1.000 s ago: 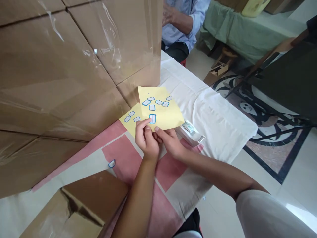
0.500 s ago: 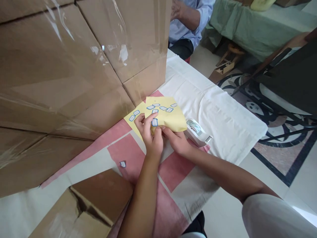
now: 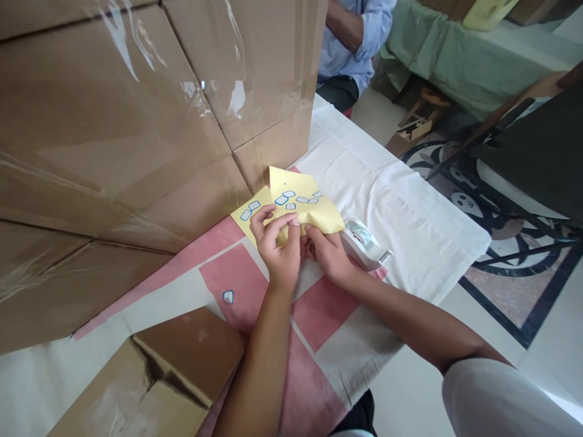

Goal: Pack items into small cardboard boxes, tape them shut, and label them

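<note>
A yellow sheet of blue-edged white stickers (image 3: 319, 215) is held up, bent, between my two hands. My right hand (image 3: 331, 258) grips its lower edge, thumb on top and the other fingers underneath. With thumb and index fingertip pressed together at that same edge, my left hand (image 3: 279, 249) pinches there; whether a sticker or the sheet itself is in the pinch, I cannot make out. Beneath, to the left, lies another yellow part with two stickers (image 3: 246, 214). A loose sticker (image 3: 228, 297) rests on the pink-and-white cloth (image 3: 241, 273).
Large taped cartons (image 3: 136, 133) stand along the left. An open cardboard box (image 3: 191, 352) is at the near left. A white tape dispenser (image 3: 367, 246) sits just right of my right hand. Across the table, a person in a light blue shirt (image 3: 359, 54) sits.
The sheet has buckled more along its lower edge. My left index finger has drawn down to meet the thumb, and the sticker formerly beneath that finger no longer shows on the sheet.
</note>
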A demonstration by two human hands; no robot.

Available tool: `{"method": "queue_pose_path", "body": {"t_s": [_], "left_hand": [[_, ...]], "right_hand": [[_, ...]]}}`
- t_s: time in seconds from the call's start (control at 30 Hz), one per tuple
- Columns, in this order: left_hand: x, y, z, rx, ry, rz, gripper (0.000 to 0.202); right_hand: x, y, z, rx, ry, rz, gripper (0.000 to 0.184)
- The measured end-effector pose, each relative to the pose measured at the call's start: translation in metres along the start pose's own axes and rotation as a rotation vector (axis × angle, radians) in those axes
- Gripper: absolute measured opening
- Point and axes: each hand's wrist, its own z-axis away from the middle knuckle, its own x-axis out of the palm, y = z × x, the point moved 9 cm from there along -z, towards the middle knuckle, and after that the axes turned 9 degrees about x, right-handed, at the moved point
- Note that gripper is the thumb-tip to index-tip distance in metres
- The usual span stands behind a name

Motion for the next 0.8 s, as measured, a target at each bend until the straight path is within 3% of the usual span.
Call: {"method": "queue_pose_path", "body": {"t_s": [0.13, 0.3, 0.47, 0.63, 0.8], "left_hand": [[-0.003, -0.009, 0.001, -0.115, 0.053, 0.114, 0.010], [-0.005, -0.021, 0.005, -0.222, 0.118, 0.127, 0.015], [-0.007, -0.032, 0.009, -0.344, 0.197, 0.201, 0.032], [-0.007, -0.036, 0.010, -0.401, 0.220, 0.232, 0.029], [-0.005, -0.038, 0.011, -0.416, 0.221, 0.254, 0.029]], "right_hand": [[-0.006, 0.005, -0.002, 0.062, 0.026, -0.076, 0.049], [-0.013, 0.001, 0.003, 0.043, 0.095, -0.125, 0.049], [-0.010, 0.003, -0.001, 0.045, 0.057, -0.044, 0.050], [-0.006, 0.006, -0.009, 0.060, 0.002, 0.058, 0.050], [-0.002, -0.005, -0.006, -0.049, 0.021, 0.281, 0.057]]}}
